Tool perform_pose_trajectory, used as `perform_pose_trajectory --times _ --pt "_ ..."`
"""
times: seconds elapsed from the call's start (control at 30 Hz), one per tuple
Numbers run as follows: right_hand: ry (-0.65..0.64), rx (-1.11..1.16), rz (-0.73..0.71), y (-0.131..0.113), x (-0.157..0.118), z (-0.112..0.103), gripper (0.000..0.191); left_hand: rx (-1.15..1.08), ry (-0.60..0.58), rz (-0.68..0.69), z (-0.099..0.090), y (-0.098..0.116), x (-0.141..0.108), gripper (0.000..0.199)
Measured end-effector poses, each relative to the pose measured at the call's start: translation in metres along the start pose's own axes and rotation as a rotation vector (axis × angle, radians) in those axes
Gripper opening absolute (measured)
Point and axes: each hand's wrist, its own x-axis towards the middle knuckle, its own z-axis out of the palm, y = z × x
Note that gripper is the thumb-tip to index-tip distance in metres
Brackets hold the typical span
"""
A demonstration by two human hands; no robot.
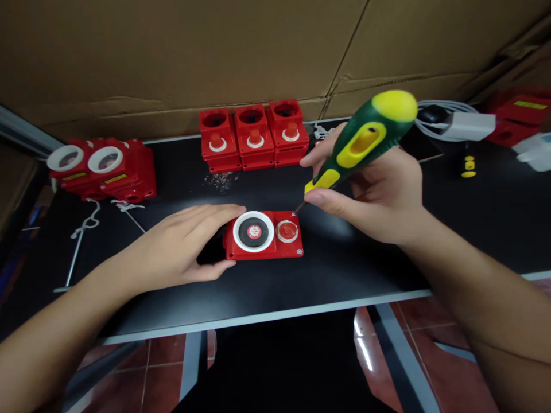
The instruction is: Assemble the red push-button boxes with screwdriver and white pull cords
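Screwdriver [361, 146] in the right hand [383, 183], green-and-yellow handle slanting up toward two o'clock. Fingers and thumb wrapped about its lower handle: a firm grasp, thumb on the near side. Dark shaft runs down to the screw [294, 214] in one corner of the red unit [264, 238]; tip appears to meet the screw head, exact seating too small to tell.

Clock centred on that unit, twelve toward the cardboard [193, 51]. Unit lies flat on the black table [336, 275], between the two hands. Left hand [189, 244] comes in from nine o'clock, grasping its left end: fingers along the far edge, thumb on the near edge. On the unit's face, a white ring [236, 232] around a black disc to the nine o'clock side; red button [288, 230] with pale collar to the three o'clock side. Worked screw sits at about one to two o'clock; second screw [300, 252] at four.

Surroundings: three red units [256, 155] side by side in a row at twelve, close to the cardboard. Debris [220, 180] scattered at eleven. Two red units with white rings [140, 166] at ten. Thin rod [75, 261] with white cord at nine. White charger [471, 126] at two, grey-white cable [450, 106] coiled beside it. Small yellow-and-black item [469, 166] between two and three, identity unclear.
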Motion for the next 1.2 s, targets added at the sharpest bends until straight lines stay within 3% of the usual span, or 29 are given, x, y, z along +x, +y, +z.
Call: perform_pose_trajectory --times 0.13,0.53,0.73,0.93,1.13,1.2 --pt "-0.031 0.038 0.077 -0.005 -0.003 0.0 0.034 -0.008 0.005 -0.009 0.0 -0.001 0.0 0.067" --pt "-0.083 -0.015 0.003 0.003 0.002 -0.005 0.032 -0.004 0.032 0.024 0.001 -0.002 -0.002 0.065" --pt "-0.007 0.031 -0.022 0.005 -0.002 0.001 0.037 0.025 0.037 0.043 0.0 -0.002 -0.002 0.065" --pt "-0.012 0.063 0.015 -0.009 -0.006 0.005 0.018 0.018 0.042 0.049 0.0 -0.002 -0.002 0.067" --pt "-0.065 0.103 -0.049 -0.013 -0.007 0.001 0.033 0.021 0.035 0.057 -0.001 -0.001 0.0 0.063" --pt "-0.085 0.043 -0.087 -0.012 -0.004 -0.001 0.027 0.032 0.032 0.063 -0.001 -0.001 0.0 0.063"
